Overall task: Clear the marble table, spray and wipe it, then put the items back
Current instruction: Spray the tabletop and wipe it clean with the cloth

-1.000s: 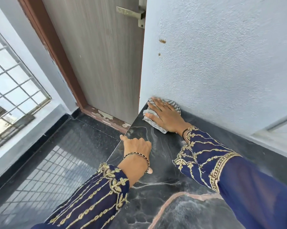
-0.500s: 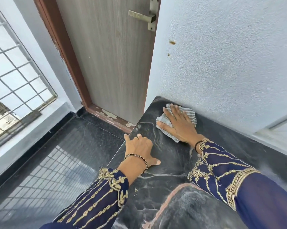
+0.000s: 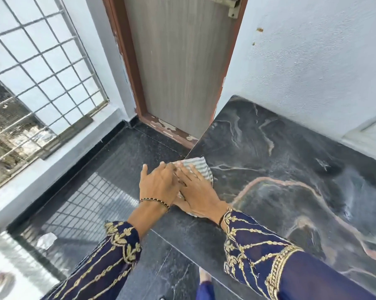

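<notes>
Hands flat, right hand (image 3: 195, 191) pressing half-hidden striped cloth (image 3: 195, 167), left hand (image 3: 159, 185) overlapping at table (image 3: 269, 169) edge

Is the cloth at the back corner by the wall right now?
No: the striped cloth lies under the right hand at the marble table's left edge, well clear of the wall.

A pale blue textured wall (image 3: 312, 61) fills the right side, and beside it stands a grey wood-grain door (image 3: 178, 61) in a reddish-brown frame (image 3: 126, 61) whose paint is flaking along the bottom. To the left, a window with a white metal grille (image 3: 37, 68) lets in bright daylight. The floor (image 3: 117, 161) is dark polished stone, reflecting the grille's pattern.
</notes>
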`<state>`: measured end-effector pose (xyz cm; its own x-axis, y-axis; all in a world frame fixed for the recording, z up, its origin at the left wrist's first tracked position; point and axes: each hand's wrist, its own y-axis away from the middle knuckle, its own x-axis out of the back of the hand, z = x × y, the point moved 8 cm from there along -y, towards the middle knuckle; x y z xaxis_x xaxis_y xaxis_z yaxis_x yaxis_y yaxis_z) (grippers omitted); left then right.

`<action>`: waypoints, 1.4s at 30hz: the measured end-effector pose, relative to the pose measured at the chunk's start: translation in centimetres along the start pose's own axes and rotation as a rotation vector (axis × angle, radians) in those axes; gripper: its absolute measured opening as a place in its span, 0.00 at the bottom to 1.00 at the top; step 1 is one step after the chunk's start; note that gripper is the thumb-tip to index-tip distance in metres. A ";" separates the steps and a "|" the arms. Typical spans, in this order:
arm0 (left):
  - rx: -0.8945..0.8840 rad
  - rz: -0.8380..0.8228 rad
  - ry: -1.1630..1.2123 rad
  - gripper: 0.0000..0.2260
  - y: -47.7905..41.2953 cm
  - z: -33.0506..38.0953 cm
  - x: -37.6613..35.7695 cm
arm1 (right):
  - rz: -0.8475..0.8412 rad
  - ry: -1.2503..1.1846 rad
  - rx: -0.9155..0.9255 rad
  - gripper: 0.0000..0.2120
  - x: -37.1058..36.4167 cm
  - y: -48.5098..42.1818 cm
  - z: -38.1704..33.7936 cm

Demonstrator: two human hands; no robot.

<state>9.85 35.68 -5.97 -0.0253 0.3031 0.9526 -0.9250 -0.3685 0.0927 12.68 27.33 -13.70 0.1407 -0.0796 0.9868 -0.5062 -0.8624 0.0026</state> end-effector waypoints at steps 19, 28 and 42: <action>-0.114 -0.273 -0.090 0.13 8.1 0.9 -1.2 | -0.024 0.053 0.144 0.25 -1.4 12.0 -6.7; -0.088 -0.216 0.072 0.13 3.4 4.4 -3.0 | 0.002 0.042 0.061 0.27 0.7 8.9 5.1; -0.218 -0.521 -0.358 0.59 -11.8 18.9 -11.0 | -0.078 -0.137 -0.298 0.26 4.9 0.8 31.6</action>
<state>28.26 20.10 -12.04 0.5383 0.0691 0.8399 -0.8386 -0.0553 0.5420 39.90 10.47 -13.98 0.2916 -0.1033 0.9509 -0.7130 -0.6862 0.1441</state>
